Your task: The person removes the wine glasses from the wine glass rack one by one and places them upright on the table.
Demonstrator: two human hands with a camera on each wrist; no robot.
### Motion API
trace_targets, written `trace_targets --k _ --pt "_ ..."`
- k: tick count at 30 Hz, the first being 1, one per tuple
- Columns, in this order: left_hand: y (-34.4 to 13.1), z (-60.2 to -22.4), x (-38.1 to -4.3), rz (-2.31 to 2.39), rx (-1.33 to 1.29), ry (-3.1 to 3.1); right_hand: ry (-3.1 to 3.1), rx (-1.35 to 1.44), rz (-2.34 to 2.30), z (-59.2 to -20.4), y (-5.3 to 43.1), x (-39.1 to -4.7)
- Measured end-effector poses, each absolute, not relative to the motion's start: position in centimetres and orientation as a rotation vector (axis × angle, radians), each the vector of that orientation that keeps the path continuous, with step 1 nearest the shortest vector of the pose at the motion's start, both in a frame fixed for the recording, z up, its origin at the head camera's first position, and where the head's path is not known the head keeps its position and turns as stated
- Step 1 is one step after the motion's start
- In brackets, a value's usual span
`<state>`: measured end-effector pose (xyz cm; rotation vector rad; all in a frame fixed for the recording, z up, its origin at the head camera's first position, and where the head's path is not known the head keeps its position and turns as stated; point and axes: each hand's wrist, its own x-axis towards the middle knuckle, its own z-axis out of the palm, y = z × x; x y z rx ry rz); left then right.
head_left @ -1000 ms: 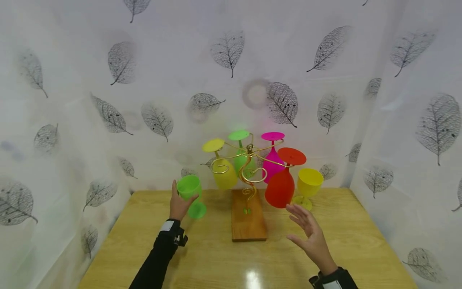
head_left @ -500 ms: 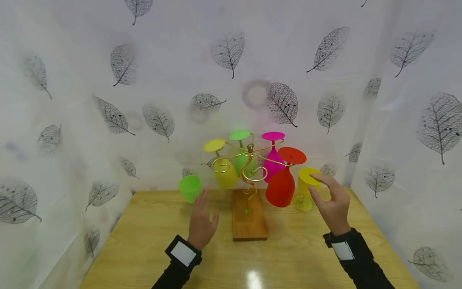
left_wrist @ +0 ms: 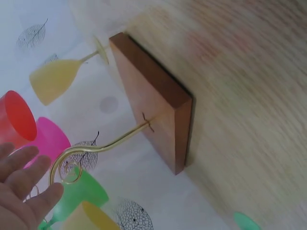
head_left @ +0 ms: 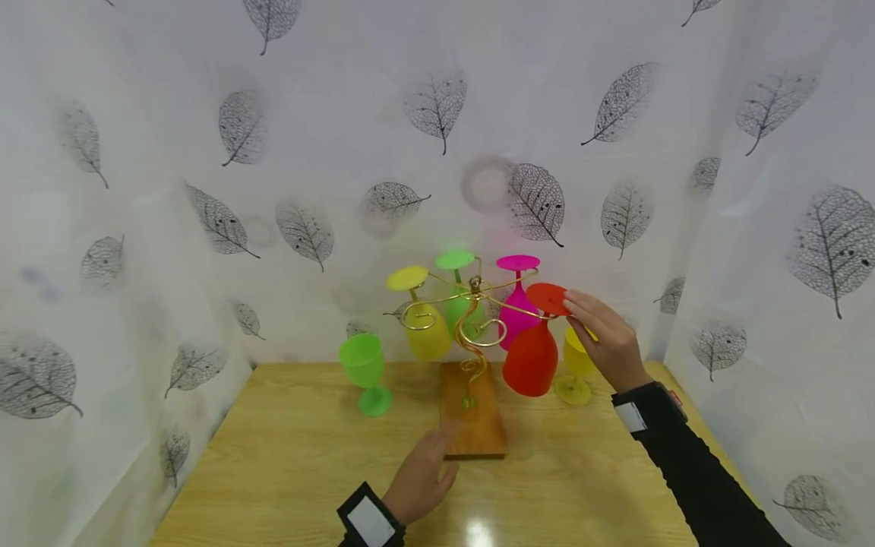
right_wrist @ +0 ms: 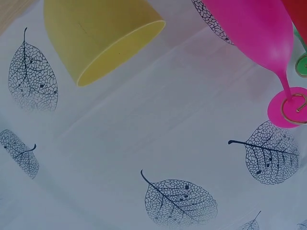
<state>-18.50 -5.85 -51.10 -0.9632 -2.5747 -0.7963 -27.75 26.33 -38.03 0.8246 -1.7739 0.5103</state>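
In the head view, a red goblet [head_left: 530, 360] hangs upside down by its foot from a gold wire stemware rack [head_left: 475, 286]. My right hand [head_left: 604, 338] is at the right edge of that foot, fingertips on its rim and thumb below, in a pinch. My left hand [head_left: 422, 475], slightly blurred, hovers at the front left of the rack's wooden base [head_left: 472, 433], fingers extended and holding nothing. In the left wrist view, the left fingers [left_wrist: 24, 182] look loosely spread. The right wrist view shows no part of the right hand.
Yellow [head_left: 429, 334], green [head_left: 465, 311] and magenta [head_left: 517, 315] goblets also hang inverted on the rack. A green goblet [head_left: 362, 361] stands upright at left on the wooden table [head_left: 287, 456]; a yellow goblet [head_left: 573, 389] stands at right, partly behind my right hand. Leaf-patterned sheeting [head_left: 342, 114] surrounds the table.
My left hand let go of the upright green goblet and moved right and toward me. My right hand went past the upright yellow goblet and up to the red goblet's foot.
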Motion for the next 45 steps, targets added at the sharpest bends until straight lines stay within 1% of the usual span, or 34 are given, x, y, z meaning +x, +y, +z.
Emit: trace_targets --k 3,12,18,30,37,45 --pt "-5.8 -51.1 -18.3 -0.787 -1.024 -2.632 -1.743 0.837 0.519 -37.9 26.0 -28.1" --pt "-6.1 -51.4 -18.9 -0.790 -1.080 -2.701 -1.719 0.867 0.493 -37.2 25.9 -28.4" --pt "-6.3 -51.6 -18.6 -0.821 -1.094 -2.709 -1.698 0.869 0.459 -36.8 26.0 -27.9" --pt "-6.6 -51.8 -18.5 -0.855 -1.079 -2.715 -1.612 0.957 0.440 -36.0 25.7 -27.3" --pt "-6.8 -52.1 -18.3 -0.832 -1.049 -2.738 -1.684 1.071 0.321 -34.1 24.8 -27.1" --pt "-7.1 -52.2 -18.4 -0.827 -1.045 -2.740 -1.733 1.098 0.271 -32.2 24.2 -28.5"
